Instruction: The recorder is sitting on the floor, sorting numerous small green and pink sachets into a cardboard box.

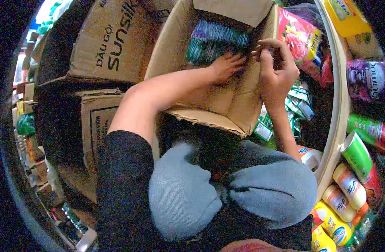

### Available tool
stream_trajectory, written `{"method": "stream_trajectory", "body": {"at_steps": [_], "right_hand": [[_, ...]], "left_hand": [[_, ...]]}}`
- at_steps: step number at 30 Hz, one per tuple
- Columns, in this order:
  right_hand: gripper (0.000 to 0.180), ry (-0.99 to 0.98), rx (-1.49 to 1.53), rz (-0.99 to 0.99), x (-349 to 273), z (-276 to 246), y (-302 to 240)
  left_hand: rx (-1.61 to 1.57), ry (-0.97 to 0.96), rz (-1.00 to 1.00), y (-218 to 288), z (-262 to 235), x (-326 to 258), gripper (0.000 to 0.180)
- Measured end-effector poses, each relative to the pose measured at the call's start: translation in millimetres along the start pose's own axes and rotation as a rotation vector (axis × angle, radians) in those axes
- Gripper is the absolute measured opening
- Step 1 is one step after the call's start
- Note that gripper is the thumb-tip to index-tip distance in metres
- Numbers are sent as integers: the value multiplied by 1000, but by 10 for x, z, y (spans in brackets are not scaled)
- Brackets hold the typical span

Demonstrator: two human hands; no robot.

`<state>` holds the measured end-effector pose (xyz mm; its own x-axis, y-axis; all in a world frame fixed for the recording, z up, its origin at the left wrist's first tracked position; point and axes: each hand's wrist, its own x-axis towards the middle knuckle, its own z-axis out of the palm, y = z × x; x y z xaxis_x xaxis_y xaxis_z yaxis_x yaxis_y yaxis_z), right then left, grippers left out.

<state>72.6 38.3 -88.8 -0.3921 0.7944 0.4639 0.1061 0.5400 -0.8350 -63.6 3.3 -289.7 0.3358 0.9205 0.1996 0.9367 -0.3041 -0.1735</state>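
Observation:
An open cardboard box stands in front of my knees. Stacked in its far part are rows of small sachets, green ones nearer and purple-blue ones behind. My left hand reaches inside the box, palm down, its fingers stretched out against the near side of the green row. Over the box's right wall is my right hand, with thumb and fingers curled toward each other. Whether anything small sits between those fingertips is hidden.
Larger cardboard cartons stand at the left. Loose green-and-white sachets lie right of the box, below a pink flower-printed bag. A curved pale shelf edge runs down the right, with bottles and pouches beyond it.

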Motion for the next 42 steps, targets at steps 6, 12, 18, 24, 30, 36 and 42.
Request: {"method": "stream_trajectory", "body": {"at_steps": [6,12,18,24,30,36,42], "right_hand": [[10,-84,-72,-76,-33,0,-16],[10,-89,-86,-66,-45,-5,-36],[10,-85,-102,-88,-15,-13,-13],[10,-89,-93,-85,-20,-1,-41],[9,-96,-82,-61,-42,-5,-31],[9,-74,-103,-112,-38,-8,0],[9,-16,-57,-35,-21,17,17]], "left_hand": [[-343,-144,554,-459,-344,131,57],[-221,-259,578,-404,-26,62,47],[-119,-141,528,-419,94,-13,43],[-278,-66,880,-512,-211,-93,37],[-279,-173,770,-664,-32,-146,27],[-242,-101,801,-618,37,-127,29],[-179,-186,720,-445,-137,-157,33]]}}
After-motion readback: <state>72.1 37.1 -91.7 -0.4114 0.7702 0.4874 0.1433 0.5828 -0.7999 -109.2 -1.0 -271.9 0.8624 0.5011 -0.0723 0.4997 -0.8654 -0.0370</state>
